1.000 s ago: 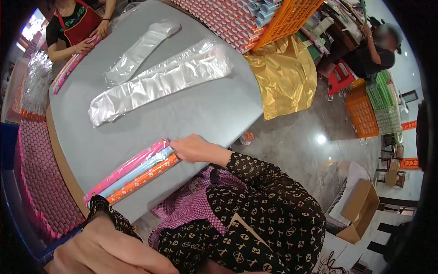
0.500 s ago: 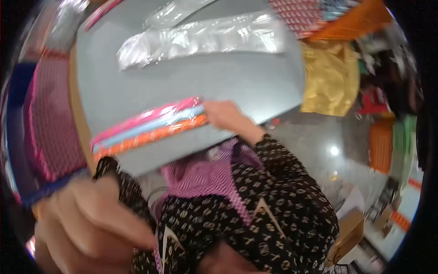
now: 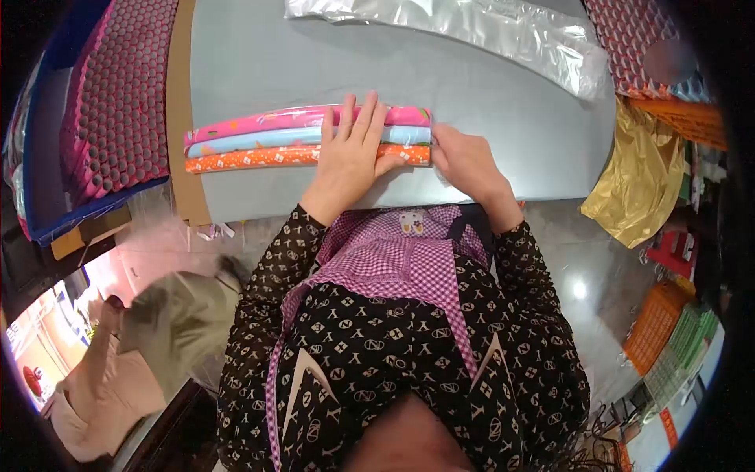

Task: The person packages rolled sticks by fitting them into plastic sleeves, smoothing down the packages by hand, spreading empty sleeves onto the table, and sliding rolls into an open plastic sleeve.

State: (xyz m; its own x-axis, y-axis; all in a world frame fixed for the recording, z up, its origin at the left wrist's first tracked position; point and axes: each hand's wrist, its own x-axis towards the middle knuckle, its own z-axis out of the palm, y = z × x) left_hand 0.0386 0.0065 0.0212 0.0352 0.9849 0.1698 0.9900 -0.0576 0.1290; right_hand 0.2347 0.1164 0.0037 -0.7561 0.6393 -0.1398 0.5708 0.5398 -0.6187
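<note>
A pack of three patterned rolls [image 3: 275,138], pink, light blue and orange, lies side by side across the grey table. Shiny clear plastic wraps them. Flat across the pack right of its middle rests my left hand [image 3: 350,161], palm down and fingers spread. At the pack's right end, my right hand [image 3: 472,161] has its fingers curled in and seems to pinch the end of the plastic; its fingertips are partly hidden.
Silvery clear plastic bags [image 3: 472,31] lie along the table's [image 3: 503,102] far side. On the left, a blue crate [image 3: 102,208] holds many pink rolls [image 3: 126,94]. Gold plastic [image 3: 637,173] hangs at the right edge, near more patterned rolls [image 3: 637,47]. A person [image 3: 149,338] is at lower left.
My left hand has come from close to the camera at lower left onto the rolls. My right hand stays by their right end. The view has shifted, and the pack appears straighter.
</note>
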